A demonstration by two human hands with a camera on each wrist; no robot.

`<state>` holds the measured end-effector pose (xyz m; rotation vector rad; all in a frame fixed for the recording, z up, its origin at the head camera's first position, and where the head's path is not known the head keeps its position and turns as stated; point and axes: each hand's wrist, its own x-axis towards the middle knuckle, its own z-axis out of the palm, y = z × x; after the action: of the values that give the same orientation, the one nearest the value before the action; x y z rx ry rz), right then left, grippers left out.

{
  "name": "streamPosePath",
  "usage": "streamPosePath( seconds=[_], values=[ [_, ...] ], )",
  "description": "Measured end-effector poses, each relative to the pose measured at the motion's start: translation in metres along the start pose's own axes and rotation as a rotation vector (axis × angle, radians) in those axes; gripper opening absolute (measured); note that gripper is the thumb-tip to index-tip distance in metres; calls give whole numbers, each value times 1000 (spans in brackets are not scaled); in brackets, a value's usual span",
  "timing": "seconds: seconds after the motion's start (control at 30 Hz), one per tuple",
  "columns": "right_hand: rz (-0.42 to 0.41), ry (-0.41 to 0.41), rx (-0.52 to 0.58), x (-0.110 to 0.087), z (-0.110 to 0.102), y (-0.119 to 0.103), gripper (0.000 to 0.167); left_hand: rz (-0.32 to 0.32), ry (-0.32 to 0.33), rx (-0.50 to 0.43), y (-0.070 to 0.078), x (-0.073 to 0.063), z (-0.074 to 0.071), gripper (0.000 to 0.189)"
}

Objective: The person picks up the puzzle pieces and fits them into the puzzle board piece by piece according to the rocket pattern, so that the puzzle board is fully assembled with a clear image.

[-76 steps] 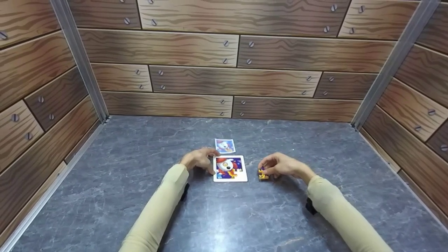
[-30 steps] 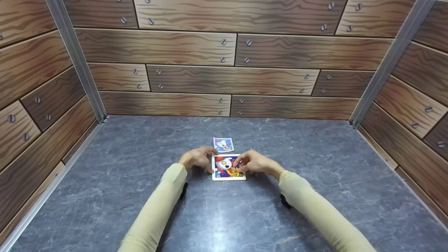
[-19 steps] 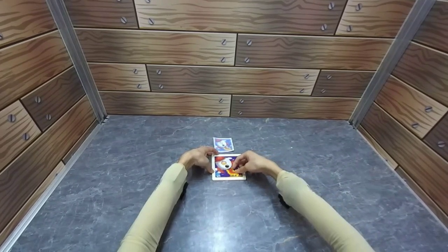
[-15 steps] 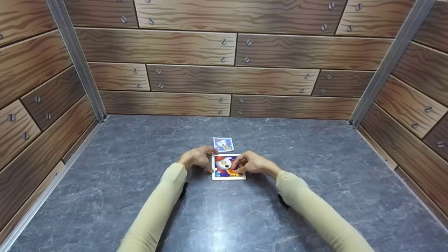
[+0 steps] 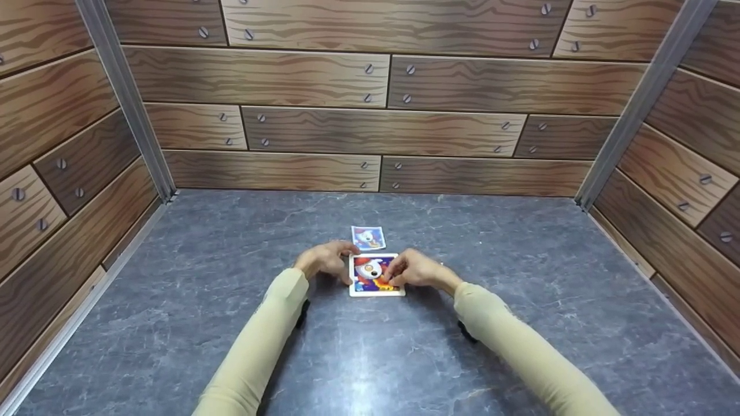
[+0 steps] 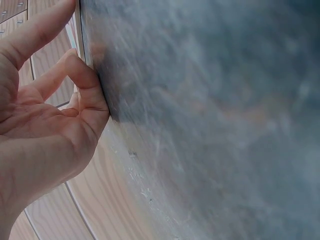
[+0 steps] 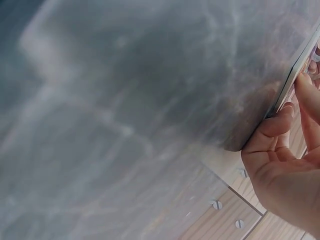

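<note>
A white-framed jigsaw puzzle (image 5: pixel 376 294) lies flat on the table, its picture a white dog in a red hat on purple. My left hand (image 5: pixel 328 259) steadies its left side, index finger at the far corner and thumb lower on the edge. The left wrist view shows that hand (image 6: pixel 55 117) with some fingers bent against the tabletop. On the puzzle's lower right, my right hand (image 5: pixel 418 269) has thumb and index finger together at a yellow and purple puzzle piece (image 5: pixel 386 285), mostly covered by the fingertips. In the right wrist view the right hand's (image 7: pixel 285 157) other fingers rest by the frame's edge (image 7: pixel 291 82).
Just beyond the puzzle is a small picture card (image 5: pixel 368 237) with the same dog design. The grey marbled table (image 5: pixel 231 231) extends to wood-patterned walls (image 5: pixel 324 130) at the back and on both sides.
From the table right of the puzzle, my right hand has brought the yellow and purple piece left into its lower-right gap. Lately the fingers shift only slightly there. The left hand stays put.
</note>
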<state>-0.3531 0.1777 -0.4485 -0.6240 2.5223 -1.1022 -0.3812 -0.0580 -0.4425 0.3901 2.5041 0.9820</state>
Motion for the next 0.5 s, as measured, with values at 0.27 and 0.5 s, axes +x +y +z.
streamPosePath(
  seconds=[0.27,0.5],
  values=[
    [64,-9,68,-6,-8,4,15,-25,1,-13,1,2,2,68],
    [149,78,184,-12,-25,10,23,-32,-11,-137,-1,3,1,63]
  ],
)
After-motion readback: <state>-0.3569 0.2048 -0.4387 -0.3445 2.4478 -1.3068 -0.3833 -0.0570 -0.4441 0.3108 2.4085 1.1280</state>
